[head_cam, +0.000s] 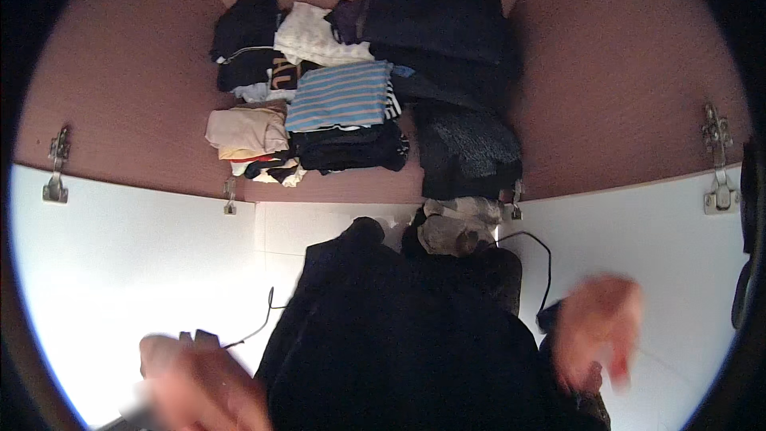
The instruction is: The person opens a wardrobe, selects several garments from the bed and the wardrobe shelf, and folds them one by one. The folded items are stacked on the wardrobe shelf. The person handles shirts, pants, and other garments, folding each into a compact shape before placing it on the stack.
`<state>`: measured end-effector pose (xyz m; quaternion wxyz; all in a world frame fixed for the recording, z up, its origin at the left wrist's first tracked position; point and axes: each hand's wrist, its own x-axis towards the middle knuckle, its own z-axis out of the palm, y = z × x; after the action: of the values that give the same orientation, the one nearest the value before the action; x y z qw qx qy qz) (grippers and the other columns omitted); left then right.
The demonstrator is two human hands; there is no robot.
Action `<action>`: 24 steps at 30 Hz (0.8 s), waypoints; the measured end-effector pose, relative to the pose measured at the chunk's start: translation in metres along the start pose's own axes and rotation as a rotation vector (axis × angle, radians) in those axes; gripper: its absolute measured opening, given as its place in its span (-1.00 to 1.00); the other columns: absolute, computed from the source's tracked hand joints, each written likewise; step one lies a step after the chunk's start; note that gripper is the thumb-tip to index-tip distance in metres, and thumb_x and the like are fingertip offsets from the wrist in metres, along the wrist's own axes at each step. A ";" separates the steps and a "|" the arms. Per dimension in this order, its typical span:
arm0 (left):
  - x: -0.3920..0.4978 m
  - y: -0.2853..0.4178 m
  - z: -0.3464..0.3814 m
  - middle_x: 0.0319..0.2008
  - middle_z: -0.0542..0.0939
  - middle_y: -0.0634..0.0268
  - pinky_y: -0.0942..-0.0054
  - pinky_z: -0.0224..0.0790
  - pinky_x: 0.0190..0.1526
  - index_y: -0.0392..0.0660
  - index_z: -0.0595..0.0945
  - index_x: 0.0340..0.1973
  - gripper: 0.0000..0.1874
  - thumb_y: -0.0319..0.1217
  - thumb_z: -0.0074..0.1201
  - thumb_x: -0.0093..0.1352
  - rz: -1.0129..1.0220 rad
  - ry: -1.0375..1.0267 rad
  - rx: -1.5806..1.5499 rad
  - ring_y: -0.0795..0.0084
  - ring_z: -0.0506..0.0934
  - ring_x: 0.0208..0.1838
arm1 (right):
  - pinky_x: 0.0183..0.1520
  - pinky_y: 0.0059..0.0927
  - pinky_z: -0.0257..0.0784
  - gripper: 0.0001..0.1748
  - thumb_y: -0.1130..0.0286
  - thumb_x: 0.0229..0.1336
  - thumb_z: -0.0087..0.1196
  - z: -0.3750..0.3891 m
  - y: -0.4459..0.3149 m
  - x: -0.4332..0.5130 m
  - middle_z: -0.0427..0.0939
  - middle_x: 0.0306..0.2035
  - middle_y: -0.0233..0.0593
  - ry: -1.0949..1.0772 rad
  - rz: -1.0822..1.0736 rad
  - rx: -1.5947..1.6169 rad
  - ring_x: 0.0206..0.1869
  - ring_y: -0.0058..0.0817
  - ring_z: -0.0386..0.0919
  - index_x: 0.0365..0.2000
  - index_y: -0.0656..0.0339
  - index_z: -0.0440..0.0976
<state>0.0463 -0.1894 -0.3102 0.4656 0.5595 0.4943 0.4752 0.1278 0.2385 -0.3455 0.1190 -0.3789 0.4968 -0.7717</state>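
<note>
My left hand [200,386], blurred, is low at the left beside my dark clothing. A blurred grey shape lies by its fingers, and I cannot tell whether it is held. On the right, my right hand [598,329] is raised, its fingers bent and apart, with nothing visible between them. Beyond my body, a blue striped folded garment [341,96] lies on dark folded clothes [353,146] in a wardrobe. To its left is a stack topped by a pale pink garment [246,130]. Behind are a white patterned cloth [317,36] and black garments [248,36].
Large dark folded textiles [437,18] and a dark grey fuzzy garment [470,146] fill the shelf's right side. A plaid cloth [461,227] lies at the near edge. White doors [137,251] on metal hinges [718,161] stand open at both sides. Thin black cables run near both hands.
</note>
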 end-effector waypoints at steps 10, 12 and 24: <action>0.003 -0.197 -0.006 -0.21 0.65 -0.01 0.30 0.54 -0.13 -0.43 0.54 -0.07 -0.18 0.23 -0.24 0.38 -0.722 0.780 -1.594 0.24 0.64 -0.18 | 0.13 -0.36 0.40 -0.30 -0.09 0.31 -0.18 -0.029 0.234 -0.092 0.23 0.26 -0.09 0.100 1.101 -0.330 0.27 -0.28 0.27 0.28 0.14 0.12; 0.013 -0.209 -0.019 -0.20 0.64 -0.01 0.35 0.55 -0.19 -0.45 0.53 -0.09 -0.39 -0.01 -0.04 0.40 -0.671 0.867 -1.510 0.23 0.64 -0.18 | 0.19 -0.36 0.35 -0.32 -0.02 0.30 -0.15 -0.029 0.247 -0.100 0.19 0.30 -0.11 0.131 1.004 -0.223 0.30 -0.28 0.22 0.29 0.12 0.10; 0.089 -0.198 -0.091 -0.15 0.62 0.14 0.29 0.51 -0.01 -0.23 0.51 0.00 -0.63 -0.59 0.09 0.27 -0.520 1.213 -0.805 0.29 0.61 -0.14 | 0.13 -0.40 0.39 -0.52 0.44 0.05 0.19 -0.068 0.202 -0.033 0.47 0.04 -0.20 1.319 0.670 0.626 0.04 -0.39 0.45 0.04 0.24 0.42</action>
<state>-0.0606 -0.0803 -0.4900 0.3774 -0.1450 0.5676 0.7172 0.0636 0.2064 -0.5488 0.1269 0.3754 0.3128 -0.8632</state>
